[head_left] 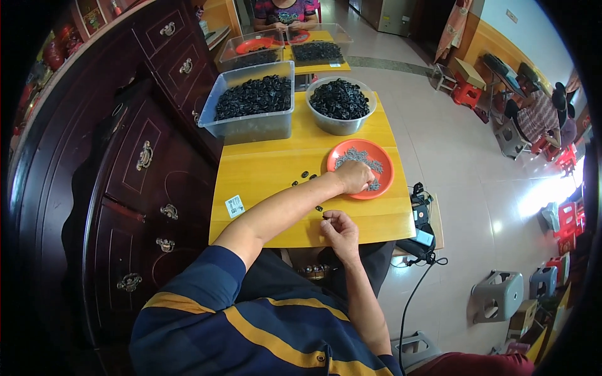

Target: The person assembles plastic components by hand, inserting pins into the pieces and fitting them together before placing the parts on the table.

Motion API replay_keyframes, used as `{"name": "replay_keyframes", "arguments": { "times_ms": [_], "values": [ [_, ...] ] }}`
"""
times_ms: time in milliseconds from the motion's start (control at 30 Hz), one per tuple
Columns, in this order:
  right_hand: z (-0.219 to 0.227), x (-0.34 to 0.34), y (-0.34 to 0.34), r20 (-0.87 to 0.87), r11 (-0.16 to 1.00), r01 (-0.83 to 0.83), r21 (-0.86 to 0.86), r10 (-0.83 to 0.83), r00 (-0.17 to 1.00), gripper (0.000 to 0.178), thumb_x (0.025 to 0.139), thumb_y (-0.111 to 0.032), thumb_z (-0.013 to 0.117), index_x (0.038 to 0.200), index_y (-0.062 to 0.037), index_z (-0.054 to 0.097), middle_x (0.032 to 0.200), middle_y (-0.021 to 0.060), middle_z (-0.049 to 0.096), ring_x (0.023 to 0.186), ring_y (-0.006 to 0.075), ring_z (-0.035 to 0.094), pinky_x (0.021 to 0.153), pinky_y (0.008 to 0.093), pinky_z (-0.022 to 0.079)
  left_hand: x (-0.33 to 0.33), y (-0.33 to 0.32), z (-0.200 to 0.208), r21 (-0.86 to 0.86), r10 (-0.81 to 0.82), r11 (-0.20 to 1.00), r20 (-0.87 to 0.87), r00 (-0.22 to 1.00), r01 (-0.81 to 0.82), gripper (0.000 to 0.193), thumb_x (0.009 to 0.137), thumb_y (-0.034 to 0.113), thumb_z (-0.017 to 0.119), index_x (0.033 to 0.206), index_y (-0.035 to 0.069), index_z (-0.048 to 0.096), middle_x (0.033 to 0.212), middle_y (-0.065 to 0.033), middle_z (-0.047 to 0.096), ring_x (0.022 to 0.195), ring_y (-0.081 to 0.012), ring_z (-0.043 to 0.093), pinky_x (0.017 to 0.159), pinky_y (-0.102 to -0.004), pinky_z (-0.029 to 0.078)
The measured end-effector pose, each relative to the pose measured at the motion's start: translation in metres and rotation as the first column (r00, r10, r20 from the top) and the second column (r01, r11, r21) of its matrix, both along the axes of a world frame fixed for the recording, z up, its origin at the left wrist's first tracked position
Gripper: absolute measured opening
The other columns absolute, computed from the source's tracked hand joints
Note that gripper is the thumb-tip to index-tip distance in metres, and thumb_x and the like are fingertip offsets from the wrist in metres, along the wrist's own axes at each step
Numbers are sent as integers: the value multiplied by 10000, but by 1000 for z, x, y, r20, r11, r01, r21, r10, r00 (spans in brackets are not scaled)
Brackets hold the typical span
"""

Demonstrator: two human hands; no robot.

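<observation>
My left hand [356, 177] reaches across the table into an orange-red plate [387, 164] holding a heap of small grey pieces [360, 156]. Its fingers are curled down among the pieces, and what they pinch is hidden. Close to the table's near edge, my right hand [342, 235] is closed, with a small dark piece [325, 218] between thumb and fingertips. Another small black oval piece [318, 208] lies just beyond it. A few more black oval pieces [305, 174] are scattered on the yellow table [269, 169], left of the plate.
A clear bin [263, 130] and a round tub [342, 127], both full of black pieces, stand at the table's far side. A dark drawer cabinet [132, 169] borders the left. Cables [411, 291] hang at the right. A person [285, 14] sits beyond at another table.
</observation>
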State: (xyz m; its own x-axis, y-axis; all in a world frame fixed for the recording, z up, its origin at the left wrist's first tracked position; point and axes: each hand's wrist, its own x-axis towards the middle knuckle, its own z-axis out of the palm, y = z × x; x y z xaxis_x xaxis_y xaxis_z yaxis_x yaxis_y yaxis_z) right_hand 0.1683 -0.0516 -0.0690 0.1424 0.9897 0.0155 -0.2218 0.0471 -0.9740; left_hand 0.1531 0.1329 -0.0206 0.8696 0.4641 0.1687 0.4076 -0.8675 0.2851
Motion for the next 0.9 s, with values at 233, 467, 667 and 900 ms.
{"name": "replay_keyframes", "arguments": {
  "times_ms": [233,467,667,900],
  "values": [
    [8,-1,0,-39,1000,13,-4,-13,999,139,945,-66,638,1067,-2,623,828,2,642,717,62,596,644,214,499,7,0,15,71,-90,992,-206,975,106,143,781,134,610,844,26,678,906,-191,704,890,-338,693,749,-459,555],
    [9,2,-1,-81,999,5,-54,-9,997,110,1001,-143,577,1020,-35,562,849,21,621,718,88,595,677,223,497,8,-2,24,26,-108,993,-241,965,118,208,781,156,586,904,15,679,897,-216,705,894,-375,686,784,-487,541],
    [5,3,5,-158,999,38,-10,-40,987,151,1021,-216,551,1010,-66,542,884,37,636,736,98,611,662,235,489,-19,1,22,-20,-30,999,-73,997,29,192,820,173,552,918,20,614,917,-205,675,868,-396,659,742,-504,513],
    [15,9,5,-286,994,6,-111,-38,957,181,1005,-211,576,1097,-56,571,857,24,636,694,97,609,653,234,512,-67,-17,42,-102,34,994,85,996,-25,121,837,169,556,872,54,552,840,-154,647,806,-372,639,681,-487,488]
  ]
}}
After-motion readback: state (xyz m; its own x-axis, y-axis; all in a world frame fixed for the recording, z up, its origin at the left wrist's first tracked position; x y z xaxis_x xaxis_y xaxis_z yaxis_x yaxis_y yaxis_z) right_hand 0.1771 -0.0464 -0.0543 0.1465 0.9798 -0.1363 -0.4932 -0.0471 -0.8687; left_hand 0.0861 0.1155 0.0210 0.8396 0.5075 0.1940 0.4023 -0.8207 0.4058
